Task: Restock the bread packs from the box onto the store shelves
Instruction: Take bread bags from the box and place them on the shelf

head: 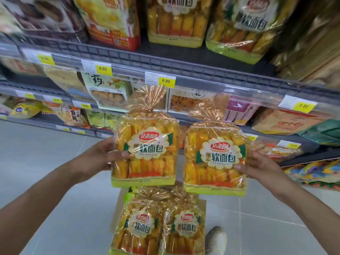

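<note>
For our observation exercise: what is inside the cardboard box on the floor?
At least two bread packs show in the box. Whatever lies beneath them is covered.

Head-worn, forward-down, close to shelves (191, 69)

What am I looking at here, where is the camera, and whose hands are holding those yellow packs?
No machine here: the single picture comes from a camera worn on a person's head, looking forward and down at their own hands. The left hand grips one bread pack by its side; the right hand grips a second pack. Both are held up before the store shelves. Below, on the floor, a cardboard box holds more packs. Matching packs stand on the upper shelf.
</note>
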The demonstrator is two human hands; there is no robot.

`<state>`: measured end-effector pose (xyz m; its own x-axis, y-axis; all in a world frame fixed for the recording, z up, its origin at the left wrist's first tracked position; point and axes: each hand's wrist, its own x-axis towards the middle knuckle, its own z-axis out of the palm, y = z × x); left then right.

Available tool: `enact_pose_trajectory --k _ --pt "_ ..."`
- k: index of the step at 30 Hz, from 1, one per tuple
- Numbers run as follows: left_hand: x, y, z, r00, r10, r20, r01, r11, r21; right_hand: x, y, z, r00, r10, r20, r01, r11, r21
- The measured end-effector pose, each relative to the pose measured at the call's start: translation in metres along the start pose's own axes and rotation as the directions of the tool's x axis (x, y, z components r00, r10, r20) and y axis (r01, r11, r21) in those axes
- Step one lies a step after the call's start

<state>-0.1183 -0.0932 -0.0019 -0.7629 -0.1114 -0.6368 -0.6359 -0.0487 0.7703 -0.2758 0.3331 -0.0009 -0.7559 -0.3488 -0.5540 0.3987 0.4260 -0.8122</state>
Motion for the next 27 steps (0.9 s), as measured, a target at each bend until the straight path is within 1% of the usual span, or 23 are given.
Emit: enact_pose_trajectory --k 2,4,7,12,16,20,24,27 --pt "-0.001 0.022 -0.005 0.999 0.037 -0.011 -0.037 0.999 0.006 0.000 -0.022 -0.010 0.999 -0.043 0.014 0.043 0.999 -0.009" --pt "-0.004 0.042 -0.007 0.997 0.077 -0.018 -0.077 0.997 0.002 -0.001 -0.040 -0.022 0.997 -0.075 -0.001 0.075 0.996 -0.045" --pt "-0.007 0.063 -0.011 0.992 0.120 -0.038 -0.120 0.993 -0.005 -0.006 -0.062 -0.035 0.993 -0.117 -0.019 0.117 0.992 -0.038" --pt "-0.012 0.090 -0.014 0.981 0.178 -0.071 -0.182 0.982 -0.052 -0.010 -0.089 -0.047 0.979 -0.199 -0.035 0.201 0.979 0.040" --pt "-0.013 0.106 -0.013 0.973 0.197 -0.117 -0.208 0.974 -0.094 -0.005 -0.117 -0.053 0.955 -0.283 -0.084 0.289 0.954 0.080" --pt "-0.012 0.116 -0.018 0.973 0.196 -0.121 -0.210 0.970 -0.124 0.013 -0.152 -0.063 0.941 -0.318 -0.116 0.331 0.935 0.123" --pt "-0.014 0.118 -0.023 0.974 0.203 -0.098 -0.215 0.969 -0.123 0.030 -0.192 -0.070 0.910 -0.390 -0.144 0.407 0.905 0.124" --pt "-0.015 0.117 -0.025 0.973 0.205 -0.105 -0.218 0.966 -0.139 0.045 -0.213 -0.075 0.893 -0.405 -0.197 0.428 0.900 0.087"
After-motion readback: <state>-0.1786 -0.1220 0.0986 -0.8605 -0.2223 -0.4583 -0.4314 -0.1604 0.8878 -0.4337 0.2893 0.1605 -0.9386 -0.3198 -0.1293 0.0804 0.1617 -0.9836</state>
